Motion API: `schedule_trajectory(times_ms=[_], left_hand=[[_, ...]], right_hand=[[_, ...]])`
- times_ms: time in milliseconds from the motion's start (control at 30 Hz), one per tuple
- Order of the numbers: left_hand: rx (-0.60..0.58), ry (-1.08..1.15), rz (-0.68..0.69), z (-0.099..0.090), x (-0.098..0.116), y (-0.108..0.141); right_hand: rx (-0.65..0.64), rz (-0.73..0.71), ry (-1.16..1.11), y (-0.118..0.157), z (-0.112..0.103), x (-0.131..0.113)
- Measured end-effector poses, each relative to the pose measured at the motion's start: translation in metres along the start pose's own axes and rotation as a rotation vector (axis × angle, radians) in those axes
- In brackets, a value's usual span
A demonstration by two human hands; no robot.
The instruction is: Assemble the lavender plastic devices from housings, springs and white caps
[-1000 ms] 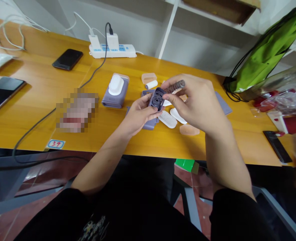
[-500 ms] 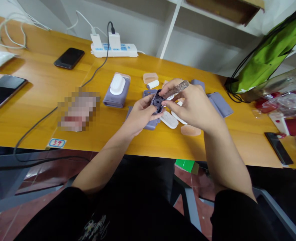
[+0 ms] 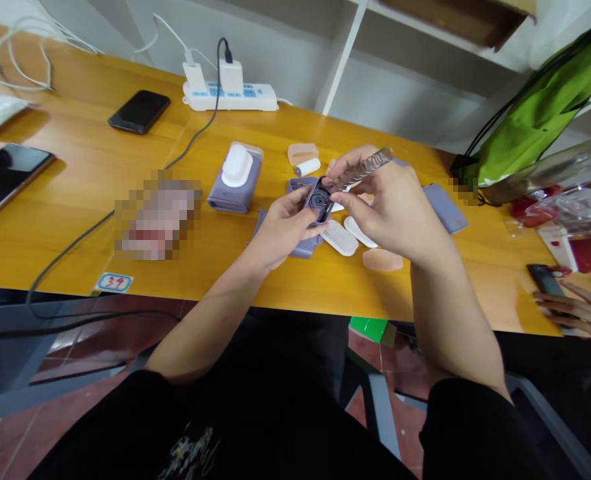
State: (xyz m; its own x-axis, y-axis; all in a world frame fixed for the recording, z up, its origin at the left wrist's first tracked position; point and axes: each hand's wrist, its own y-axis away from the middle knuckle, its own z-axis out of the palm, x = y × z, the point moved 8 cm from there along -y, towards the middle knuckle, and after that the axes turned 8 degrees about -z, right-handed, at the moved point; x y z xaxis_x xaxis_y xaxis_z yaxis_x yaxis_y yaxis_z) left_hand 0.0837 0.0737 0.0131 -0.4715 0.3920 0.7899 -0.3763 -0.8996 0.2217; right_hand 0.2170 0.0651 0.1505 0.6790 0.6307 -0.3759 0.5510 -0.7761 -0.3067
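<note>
Desk front edge running along 6 o'clock, wood strip showing between forearms. Right grip pinching, left grip clasping; co-worker's hand getting cropped at 3 o'clock. Purple casing sitting in left, near centre; coil spring slanting toward 2 o'clock from right, fingers partly hiding its lower end.

The spring looks metallic, the casing smooth plastic, the table glossy wood.
</note>
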Motion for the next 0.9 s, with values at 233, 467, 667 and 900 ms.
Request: schedule_trajectory(times_ms=[233,467,667,900], left_hand=[[-0.014,0.024,-0.006,-0.001,-0.001,0.000],[-0.013,0.010,0.005,0.001,0.000,0.000],[-0.005,0.013,0.002,-0.001,0.000,-0.001],[-0.007,0.021,0.007,-0.002,-0.001,-0.001]], right_hand=[[0.115,0.055,-0.349,0.000,0.004,0.016],[0.070,0.092,-0.273,-0.003,0.017,0.031],[0.060,0.029,-0.069,-0.001,0.014,0.028],[0.029,0.003,-0.011,0.001,0.010,0.016]])
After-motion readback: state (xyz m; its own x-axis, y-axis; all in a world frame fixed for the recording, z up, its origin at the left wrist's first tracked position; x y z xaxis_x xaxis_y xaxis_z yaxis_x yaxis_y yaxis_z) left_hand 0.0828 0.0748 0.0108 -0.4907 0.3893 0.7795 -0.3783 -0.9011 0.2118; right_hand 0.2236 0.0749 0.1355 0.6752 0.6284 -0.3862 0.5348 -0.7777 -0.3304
